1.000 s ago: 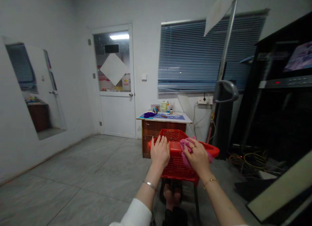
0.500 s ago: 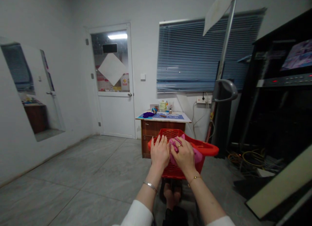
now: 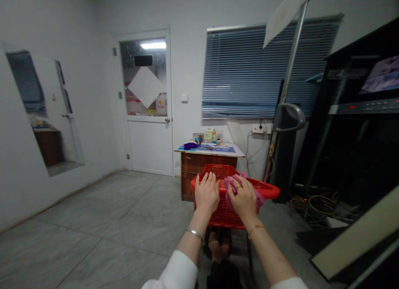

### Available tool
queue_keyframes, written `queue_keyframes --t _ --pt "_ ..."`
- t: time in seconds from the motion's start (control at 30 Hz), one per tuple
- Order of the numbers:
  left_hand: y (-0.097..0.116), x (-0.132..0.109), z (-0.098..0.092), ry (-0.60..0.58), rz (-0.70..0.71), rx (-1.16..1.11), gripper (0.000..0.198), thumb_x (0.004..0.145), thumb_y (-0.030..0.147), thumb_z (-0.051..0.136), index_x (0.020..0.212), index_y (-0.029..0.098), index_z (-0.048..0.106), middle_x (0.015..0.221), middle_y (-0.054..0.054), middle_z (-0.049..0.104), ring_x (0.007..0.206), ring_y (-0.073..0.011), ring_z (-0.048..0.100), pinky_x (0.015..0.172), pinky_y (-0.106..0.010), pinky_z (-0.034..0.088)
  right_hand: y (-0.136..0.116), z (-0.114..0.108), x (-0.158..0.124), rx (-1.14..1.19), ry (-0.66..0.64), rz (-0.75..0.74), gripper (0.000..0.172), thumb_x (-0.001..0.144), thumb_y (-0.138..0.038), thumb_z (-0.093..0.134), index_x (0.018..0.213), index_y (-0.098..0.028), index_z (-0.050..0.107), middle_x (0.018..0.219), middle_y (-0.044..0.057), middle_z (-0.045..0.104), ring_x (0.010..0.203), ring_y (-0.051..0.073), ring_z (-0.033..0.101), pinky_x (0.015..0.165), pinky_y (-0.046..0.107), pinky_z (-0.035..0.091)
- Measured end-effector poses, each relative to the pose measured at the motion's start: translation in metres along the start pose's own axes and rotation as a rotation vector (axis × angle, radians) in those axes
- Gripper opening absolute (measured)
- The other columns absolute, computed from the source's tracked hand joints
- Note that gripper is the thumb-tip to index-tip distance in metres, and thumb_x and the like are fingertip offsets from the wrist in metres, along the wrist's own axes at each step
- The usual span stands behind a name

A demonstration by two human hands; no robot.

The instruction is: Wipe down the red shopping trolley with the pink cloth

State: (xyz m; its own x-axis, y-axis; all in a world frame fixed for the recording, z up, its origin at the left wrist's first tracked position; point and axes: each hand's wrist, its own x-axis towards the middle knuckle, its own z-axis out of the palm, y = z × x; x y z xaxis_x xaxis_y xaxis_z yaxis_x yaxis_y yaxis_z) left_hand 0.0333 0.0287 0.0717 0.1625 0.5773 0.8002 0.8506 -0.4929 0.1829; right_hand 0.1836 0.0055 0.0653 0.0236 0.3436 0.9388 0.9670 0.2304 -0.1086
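Observation:
A red shopping cart (image 3: 224, 218) with a mesh basket stands directly in front of me, its red handle (image 3: 268, 192) running across at the near side. My left hand (image 3: 207, 194) grips the left part of this handle, fingers laid over the bar and a silver bangle on the wrist. In my right hand (image 3: 243, 196) is a crumpled pink cloth (image 3: 259, 201), pressed onto the handle right of the middle. Part of the cloth shows past both sides of the hand. My palms hide the handle beneath them.
Beyond the cart is a wooden desk (image 3: 190, 172) bearing a purple cloth (image 3: 190, 146) and small bottles (image 3: 214, 138). A metal pole (image 3: 293, 52) with a grey loop stands at the right, near cables (image 3: 324, 204) on the floor. A white door (image 3: 149, 147) and mirror (image 3: 62, 135) are left.
My right hand has slid the pink cloth rightward along the handle, away from my left hand. The left hand stays on the bar. The view has shifted slightly.

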Motion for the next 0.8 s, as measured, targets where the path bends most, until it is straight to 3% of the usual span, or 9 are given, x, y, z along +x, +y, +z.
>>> queue_keyframes --t 0.13,0.27,0.33,0.47,0.57,0.7,0.8 --pt "-0.005 -0.002 -0.004 -0.013 0.016 0.008 0.038 0.100 0.031 0.036 0.129 0.019 0.059 0.135 -0.009 0.060 0.128 -0.0229 0.052 0.116 -0.051 0.027 0.014 -0.007 -0.001 0.023 -0.070 -0.030 0.034 0.090 -0.038 0.050 0.115 -0.022 0.067 0.118 0.007 0.065 0.108 0.020 0.056 0.094 0.035 0.045" --pt "-0.003 -0.003 -0.005 -0.012 0.011 -0.013 0.037 0.100 0.031 0.037 0.128 0.020 0.059 0.133 -0.008 0.061 0.127 -0.0215 0.053 0.115 -0.049 0.027 0.034 -0.011 -0.001 -0.031 0.012 0.150 0.034 0.091 -0.041 0.048 0.105 -0.018 0.070 0.112 0.009 0.066 0.099 0.020 0.059 0.087 0.034 0.046" --pt "0.000 -0.003 -0.005 -0.006 0.015 -0.020 0.037 0.101 0.031 0.036 0.127 0.021 0.060 0.132 -0.007 0.062 0.127 -0.0214 0.053 0.115 -0.050 0.027 0.025 -0.009 -0.001 -0.053 0.051 0.174 0.032 0.090 -0.039 0.049 0.100 -0.017 0.071 0.110 0.010 0.066 0.099 0.021 0.058 0.089 0.035 0.045" --pt "0.003 -0.005 -0.007 -0.010 0.017 -0.009 0.037 0.101 0.030 0.035 0.127 0.020 0.060 0.132 -0.008 0.062 0.128 -0.0218 0.052 0.115 -0.050 0.027 -0.006 -0.006 -0.002 0.019 -0.003 -0.005 0.030 0.091 -0.036 0.051 0.109 -0.020 0.069 0.115 0.008 0.066 0.107 0.020 0.057 0.096 0.035 0.043" --pt "0.001 -0.006 -0.009 -0.020 0.032 -0.002 0.038 0.101 0.030 0.036 0.129 0.018 0.058 0.134 -0.009 0.061 0.129 -0.0217 0.052 0.115 -0.049 0.028 -0.001 -0.010 -0.004 0.044 -0.046 -0.036 0.032 0.091 -0.037 0.050 0.113 -0.021 0.068 0.118 0.007 0.065 0.108 0.020 0.057 0.096 0.035 0.044" --pt "0.001 -0.006 -0.008 -0.015 0.026 -0.005 0.038 0.101 0.031 0.036 0.129 0.019 0.059 0.134 -0.008 0.061 0.129 -0.0219 0.052 0.114 -0.048 0.028 0.030 -0.014 -0.003 -0.006 0.013 0.130 0.035 0.091 -0.041 0.048 0.103 -0.018 0.071 0.111 0.009 0.067 0.099 0.021 0.060 0.088 0.034 0.047" --pt "0.005 -0.005 -0.005 -0.017 0.009 -0.007 0.038 0.101 0.032 0.036 0.128 0.019 0.059 0.133 -0.008 0.062 0.129 -0.0222 0.051 0.114 -0.050 0.028 0.024 -0.011 -0.001 -0.069 0.053 0.208 0.032 0.090 -0.040 0.050 0.096 -0.017 0.071 0.108 0.010 0.067 0.095 0.020 0.059 0.087 0.033 0.046"
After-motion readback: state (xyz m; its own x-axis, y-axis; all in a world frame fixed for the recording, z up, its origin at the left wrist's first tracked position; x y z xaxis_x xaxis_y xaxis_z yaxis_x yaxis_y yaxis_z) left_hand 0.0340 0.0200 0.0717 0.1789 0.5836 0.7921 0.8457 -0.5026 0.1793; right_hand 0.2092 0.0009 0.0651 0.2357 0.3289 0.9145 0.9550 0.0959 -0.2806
